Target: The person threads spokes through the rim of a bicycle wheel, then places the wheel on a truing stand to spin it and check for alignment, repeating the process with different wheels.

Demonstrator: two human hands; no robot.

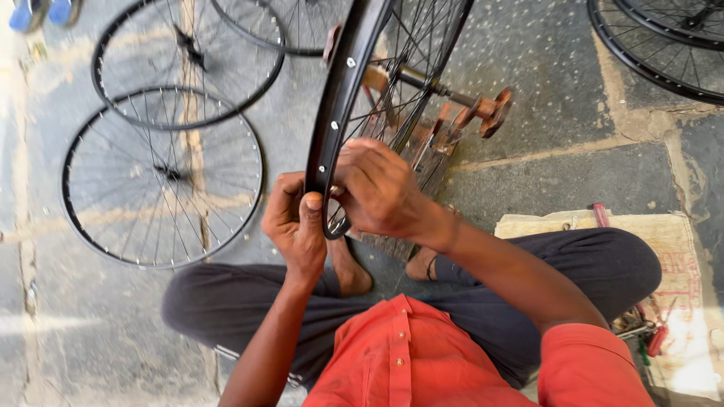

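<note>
Hands meet at the middle of the head view, both on a black bicycle wheel rim (337, 113) that stands upright on a rusty truing stand (452, 120) in the upper centre of the frame. I see my left hand (296, 226) wrapped narrowly around the lowest part of the rim, thumb pressed against its outer face. My right hand (381, 188) curls over the rim from the other side, fingers (354, 169) pinched tight on something small at the rim's inner edge; I cannot tell what it is, since the fingers hide it. The two hands nearly touch each other across the rim.

Spokes fan out from the rim toward the stand's threaded axle (445, 92), which juts to the right.

On the stone floor (543, 173), at the left of the frame, two finished wheels (162, 177) lie flat, the upper one overlapping the lower. More wheels (664, 45) lie at the upper right corner, cut by the frame edge.

I sit cross-legged in dark trousers (603, 260) and an orange-red shirt (400, 362), bare feet (351, 271) tucked just under the rim. A sack mat (679, 301) lies at the right, with small tools (648, 332) on it near my knee.
</note>
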